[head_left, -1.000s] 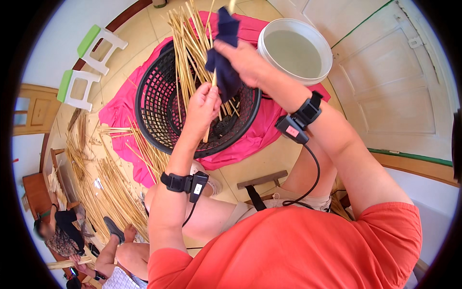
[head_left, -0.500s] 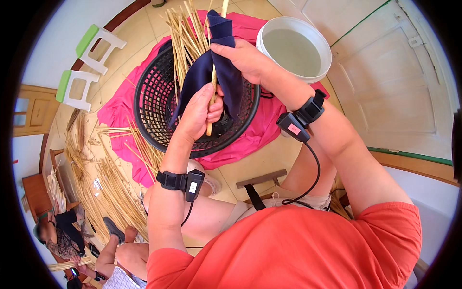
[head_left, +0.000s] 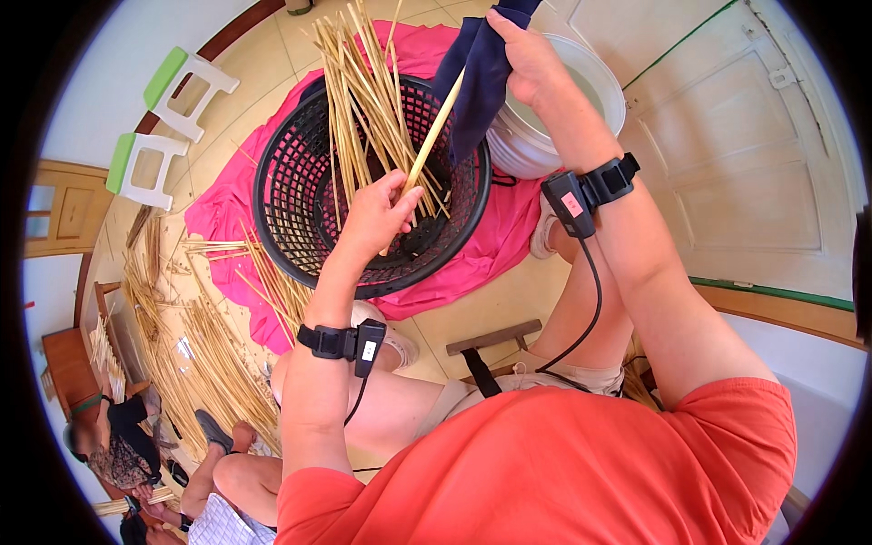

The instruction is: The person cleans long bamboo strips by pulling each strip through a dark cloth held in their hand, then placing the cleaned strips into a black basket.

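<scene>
My left hand (head_left: 380, 214) grips a single pale cane (head_left: 434, 129) over the black mesh basket (head_left: 283, 211), the cane rising diagonally toward a dark navy cloth (head_left: 477, 91). My right hand (head_left: 529, 64), at the upper right, is closed on that cloth, which hangs beside the cane's upper end and in front of the white bucket (head_left: 590, 127) of cloudy water. A loose bunch of canes (head_left: 358, 103) leans in the basket, sticking up past its far rim.
Pink fabric (head_left: 222, 213) lies under the basket. Long canes (head_left: 218, 372) spread over the floor at left. Two white-and-green stools (head_left: 145, 191) stand along the wall. Two people (head_left: 127, 445) sit at lower left, one with canes in hand. A white door (head_left: 727, 173) is at right.
My right hand has moved up and right with the navy cloth, which no longer wraps the cane by my left hand. The cane now tilts to the right, and the basket shows behind it.
</scene>
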Action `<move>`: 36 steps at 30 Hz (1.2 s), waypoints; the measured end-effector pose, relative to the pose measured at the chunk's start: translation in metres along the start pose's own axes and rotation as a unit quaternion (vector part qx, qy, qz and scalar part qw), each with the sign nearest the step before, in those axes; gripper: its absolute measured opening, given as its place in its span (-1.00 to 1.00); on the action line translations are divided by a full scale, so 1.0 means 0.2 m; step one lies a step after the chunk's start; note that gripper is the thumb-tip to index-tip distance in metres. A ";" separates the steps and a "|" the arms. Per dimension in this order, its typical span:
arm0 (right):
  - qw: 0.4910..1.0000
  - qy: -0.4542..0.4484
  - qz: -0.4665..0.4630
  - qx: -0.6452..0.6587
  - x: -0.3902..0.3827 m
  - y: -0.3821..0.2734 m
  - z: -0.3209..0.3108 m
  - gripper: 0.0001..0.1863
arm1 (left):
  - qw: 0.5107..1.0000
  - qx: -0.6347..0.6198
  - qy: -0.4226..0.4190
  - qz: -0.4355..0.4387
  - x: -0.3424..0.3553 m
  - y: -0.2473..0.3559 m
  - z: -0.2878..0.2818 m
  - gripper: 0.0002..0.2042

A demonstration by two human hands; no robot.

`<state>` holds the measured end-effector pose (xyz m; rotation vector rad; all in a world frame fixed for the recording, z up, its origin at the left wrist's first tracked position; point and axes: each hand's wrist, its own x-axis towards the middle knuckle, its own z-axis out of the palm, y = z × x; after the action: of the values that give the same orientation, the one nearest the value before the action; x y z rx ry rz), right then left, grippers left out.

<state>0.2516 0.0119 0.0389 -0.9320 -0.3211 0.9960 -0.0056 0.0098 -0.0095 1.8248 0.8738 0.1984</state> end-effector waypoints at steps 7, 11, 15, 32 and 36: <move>0.998 -0.003 -0.043 -0.042 -0.04 0.06 0.02 -0.77 | 0.972 0.066 0.157 0.159 0.04 -0.02 0.00 -0.85; 0.994 -0.053 0.012 -0.091 -0.16 0.21 0.13 -0.77 | 0.974 0.044 0.173 0.142 0.04 0.02 -0.01 -0.86; 0.977 -0.111 0.072 -0.170 -0.30 0.32 0.19 -0.78 | 0.977 0.022 0.178 0.115 0.04 0.02 -0.01 -0.87; 0.981 -0.113 0.089 -0.129 -0.23 0.20 0.12 -0.76 | 0.934 -0.348 -0.081 0.014 0.00 0.04 -0.03 -0.77; 0.990 -0.074 0.073 -0.100 -0.15 0.11 0.06 -0.76 | 0.987 -0.151 -0.052 0.002 0.00 0.02 -0.05 -0.82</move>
<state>0.2155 -0.0016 0.0331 -1.0765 -0.4889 1.1857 -0.0090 0.0174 -0.0019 1.5400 0.7232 0.2238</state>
